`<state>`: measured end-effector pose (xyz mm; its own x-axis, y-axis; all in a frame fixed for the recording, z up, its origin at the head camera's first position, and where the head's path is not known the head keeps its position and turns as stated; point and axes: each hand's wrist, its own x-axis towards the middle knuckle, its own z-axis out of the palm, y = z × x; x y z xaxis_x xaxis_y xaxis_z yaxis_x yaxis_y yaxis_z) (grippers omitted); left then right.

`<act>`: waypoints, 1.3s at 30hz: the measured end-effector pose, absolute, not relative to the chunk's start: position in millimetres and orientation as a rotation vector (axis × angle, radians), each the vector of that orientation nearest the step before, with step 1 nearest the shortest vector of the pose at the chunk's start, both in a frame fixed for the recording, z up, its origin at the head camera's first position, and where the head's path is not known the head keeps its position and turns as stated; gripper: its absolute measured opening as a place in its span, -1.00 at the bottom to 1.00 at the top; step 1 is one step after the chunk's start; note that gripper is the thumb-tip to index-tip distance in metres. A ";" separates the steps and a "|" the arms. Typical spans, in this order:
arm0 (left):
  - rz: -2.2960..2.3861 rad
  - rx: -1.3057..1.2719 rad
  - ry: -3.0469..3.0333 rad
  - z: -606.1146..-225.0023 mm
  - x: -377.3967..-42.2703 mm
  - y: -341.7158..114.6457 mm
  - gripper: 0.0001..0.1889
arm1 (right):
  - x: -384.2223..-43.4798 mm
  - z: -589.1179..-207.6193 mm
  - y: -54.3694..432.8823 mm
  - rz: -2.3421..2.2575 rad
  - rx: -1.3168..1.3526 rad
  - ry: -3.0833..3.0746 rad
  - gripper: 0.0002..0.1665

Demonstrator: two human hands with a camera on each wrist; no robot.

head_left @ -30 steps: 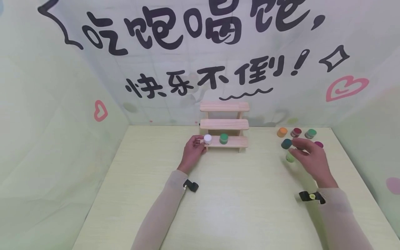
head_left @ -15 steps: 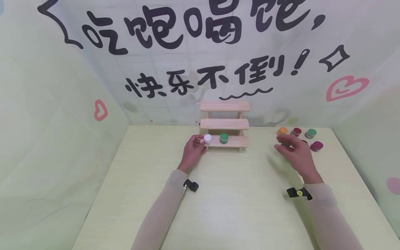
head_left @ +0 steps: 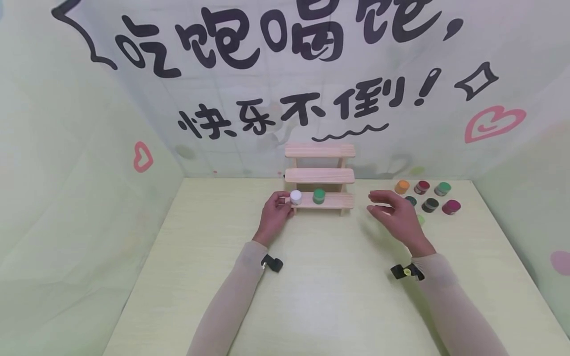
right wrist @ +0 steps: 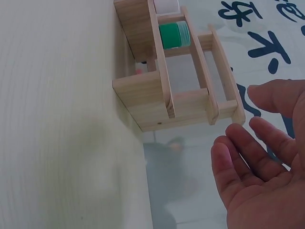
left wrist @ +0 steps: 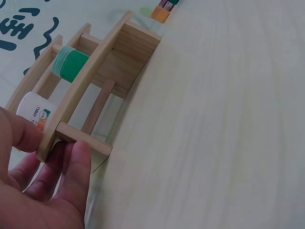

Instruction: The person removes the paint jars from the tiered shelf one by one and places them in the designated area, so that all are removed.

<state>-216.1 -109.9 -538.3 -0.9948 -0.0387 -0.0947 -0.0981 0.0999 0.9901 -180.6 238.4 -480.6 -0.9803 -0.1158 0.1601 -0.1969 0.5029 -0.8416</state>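
Note:
A small three-tier wooden shelf [head_left: 319, 176] stands at the back of the table. On its lowest step sit a white paint jar [head_left: 296, 198] at the left end and a green paint jar [head_left: 318, 196] near the middle. My left hand [head_left: 273, 215] grips the left end of that step. In the left wrist view its thumb [left wrist: 26, 133] lies over the board beside the white jar, with the other fingers below. My right hand [head_left: 396, 217] is in the air to the right of the shelf, fingers loosely bent, holding nothing.
At the back right of the table [head_left: 329, 296] stand several paint jars, among them orange [head_left: 402, 187], dark red [head_left: 421, 187], magenta [head_left: 451, 206] and black [head_left: 430, 205]. A light green jar [head_left: 420, 220] is partly hidden behind my right hand. Printed cloth walls enclose the table.
My right hand has moved left from the loose jars toward the shelf, uncovering several of them. My left hand has stayed on the shelf's end.

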 end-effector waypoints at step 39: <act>2.082 -0.151 2.270 -537.8 -217.1 -110.8 -0.73 | -223.3 -502.0 143.4 1.675 0.396 -2.588 -0.53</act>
<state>-217.1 -110.8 -537.8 -0.9936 -0.0329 -0.1082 -0.1107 0.0846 0.9902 -223.3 143.4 -502.0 -0.9670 -0.1940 0.1650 -0.2300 0.3869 -0.8930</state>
